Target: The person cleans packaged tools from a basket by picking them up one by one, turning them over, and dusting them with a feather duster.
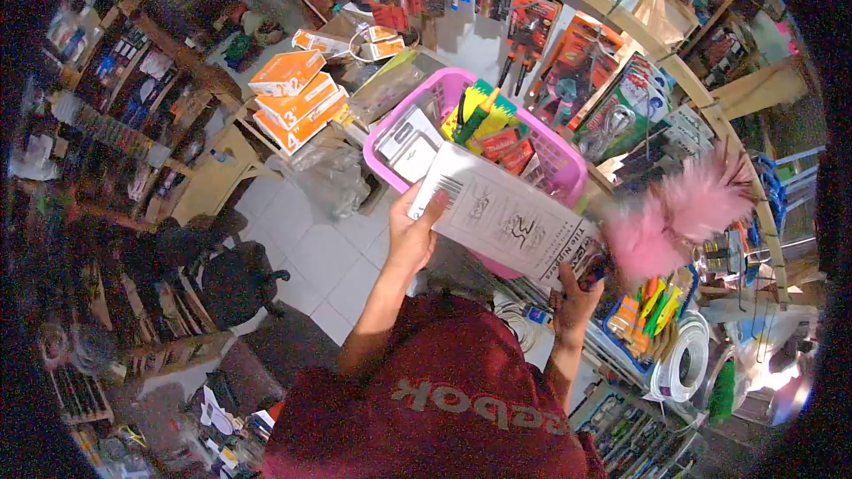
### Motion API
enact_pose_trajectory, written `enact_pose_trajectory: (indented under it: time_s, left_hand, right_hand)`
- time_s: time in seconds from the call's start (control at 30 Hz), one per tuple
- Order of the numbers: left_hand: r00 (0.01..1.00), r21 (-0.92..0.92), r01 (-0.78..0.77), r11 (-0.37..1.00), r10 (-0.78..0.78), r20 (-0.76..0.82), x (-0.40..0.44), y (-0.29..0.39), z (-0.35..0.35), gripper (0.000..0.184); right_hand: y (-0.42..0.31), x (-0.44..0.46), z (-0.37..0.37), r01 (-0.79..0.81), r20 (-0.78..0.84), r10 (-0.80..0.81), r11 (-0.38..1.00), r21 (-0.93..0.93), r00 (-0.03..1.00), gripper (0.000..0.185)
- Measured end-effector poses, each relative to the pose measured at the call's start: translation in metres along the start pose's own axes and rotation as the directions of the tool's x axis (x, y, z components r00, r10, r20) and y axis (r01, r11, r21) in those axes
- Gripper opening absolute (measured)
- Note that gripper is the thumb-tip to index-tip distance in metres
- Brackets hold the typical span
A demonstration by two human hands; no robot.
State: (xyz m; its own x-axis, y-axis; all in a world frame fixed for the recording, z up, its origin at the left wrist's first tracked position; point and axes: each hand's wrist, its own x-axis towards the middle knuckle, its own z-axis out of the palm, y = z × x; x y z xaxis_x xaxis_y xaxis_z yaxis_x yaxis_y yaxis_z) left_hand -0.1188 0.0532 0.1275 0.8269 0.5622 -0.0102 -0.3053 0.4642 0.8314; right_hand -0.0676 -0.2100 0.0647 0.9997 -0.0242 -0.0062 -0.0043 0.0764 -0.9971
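Observation:
A flat pale package (510, 213) printed "Tile Nippers" is held across the front of my body. My left hand (414, 229) is closed on its left end, with the thumb on top near the barcode. The right end is gripped by my right hand (577, 288), beside a dark part of the item. Just beyond the package stands a pink plastic basket (574, 164), partly covered by it. Inside the basket are a white package (410, 149), a yellow and green item (479, 115) and red packets (510, 153).
Orange boxes (297, 106) are stacked at the upper left, beside clear plastic bags (328, 177). Packaged tools (530, 31) hang at the back. A pink feather duster (679, 213) is at the right, above a coil of white cable (683, 357). A black chair (240, 279) stands lower left.

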Motion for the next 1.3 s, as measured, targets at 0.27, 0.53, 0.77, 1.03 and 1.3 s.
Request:
enact_pose_trajectory:
  time_s: [0.27, 0.53, 0.77, 1.03, 1.3]
  left_hand:
    - [0.991, 0.553, -0.120, 0.824, 0.071, 0.110, 0.007, 0.007, 0.006, 0.023]
    - [0.979, 0.617, -0.177, 0.766, 0.075, 0.189, 0.002, 0.005, 0.019, 0.021]
    - [0.851, 0.842, -0.411, 0.350, -0.184, 0.492, 0.005, 0.002, 0.024, 0.117]
    - [0.832, 0.841, -0.538, 0.053, -0.129, 0.540, -0.009, -0.029, 0.031, 0.099]
    - [0.642, 0.674, -0.633, 0.380, -0.229, 0.732, -0.008, -0.079, -0.005, 0.058]
  right_hand:
    - [-0.025, -0.017, 0.002, -0.075, -0.086, 0.077, 0.997, 0.025, 0.993, 0.029]
    - [-0.028, -0.031, -0.011, -0.084, -0.155, 0.088, 0.996, 0.034, 0.984, 0.036]
    - [-0.060, -0.017, -0.006, 0.038, -0.128, -0.055, 0.991, -0.132, 0.990, 0.047]
    - [-0.091, -0.008, 0.013, 0.164, -0.054, -0.178, 0.967, -0.196, 0.983, 0.018]
    - [-0.122, -0.008, 0.015, 0.004, 0.071, 0.005, 0.992, -0.126, 0.997, 0.009]
